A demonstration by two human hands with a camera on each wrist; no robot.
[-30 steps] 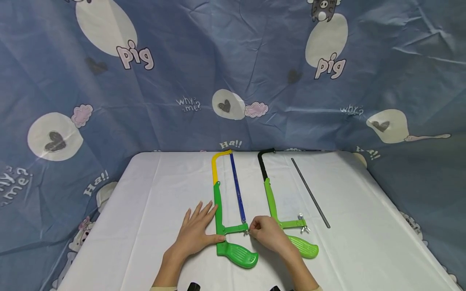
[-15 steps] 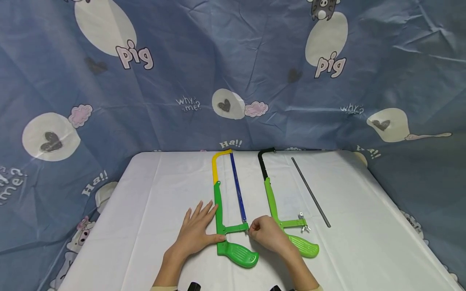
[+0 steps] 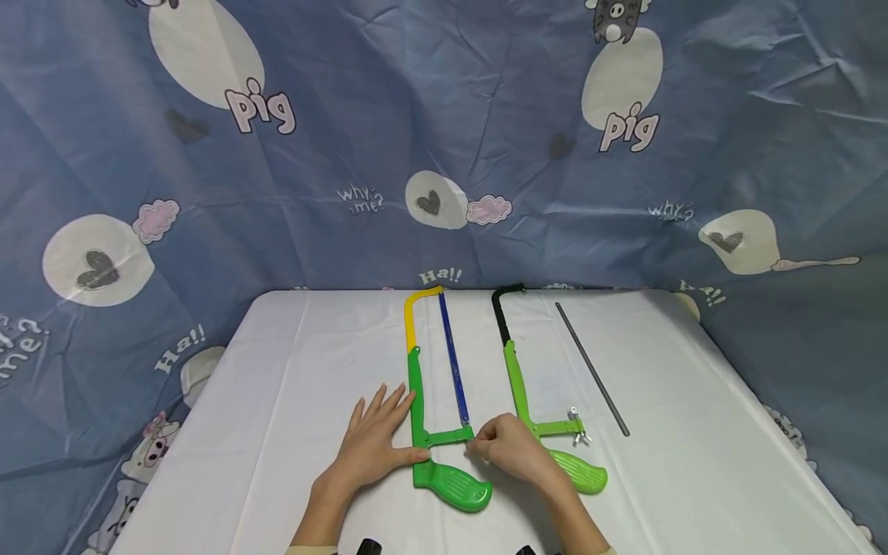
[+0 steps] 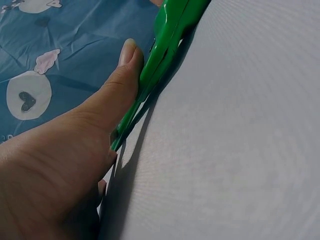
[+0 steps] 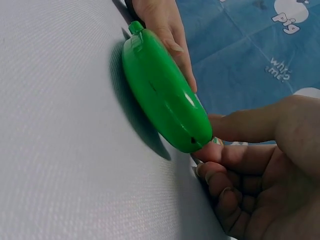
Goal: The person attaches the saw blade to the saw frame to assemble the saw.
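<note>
A hacksaw with a green and yellow frame [image 3: 418, 408] lies on the white-covered table, its blue blade [image 3: 454, 358] fitted along the right side. My left hand [image 3: 375, 439] rests with fingers spread against the frame, the thumb pressing just above the green handle [image 3: 461, 487]. At the lower end of the blade, my right hand [image 3: 509, 447] pinches the small wing nut between thumb and forefinger; the fingertips mostly hide it. In the right wrist view the handle [image 5: 165, 92] blocks part of that pinch, and the other fingers of this hand [image 5: 260, 175] are curled.
A second hacksaw with a lime and black frame [image 3: 516, 378] lies just right, without a blade, its wing nut [image 3: 582, 438] showing. Farther right lies a loose grey blade [image 3: 593, 370]. A blue patterned cloth [image 3: 541, 169] hangs behind the table [image 3: 312, 354].
My right fingertips have shifted slightly left, turning at the wing nut, which they cover more than a second ago. My left hand and both saws have kept their places.
</note>
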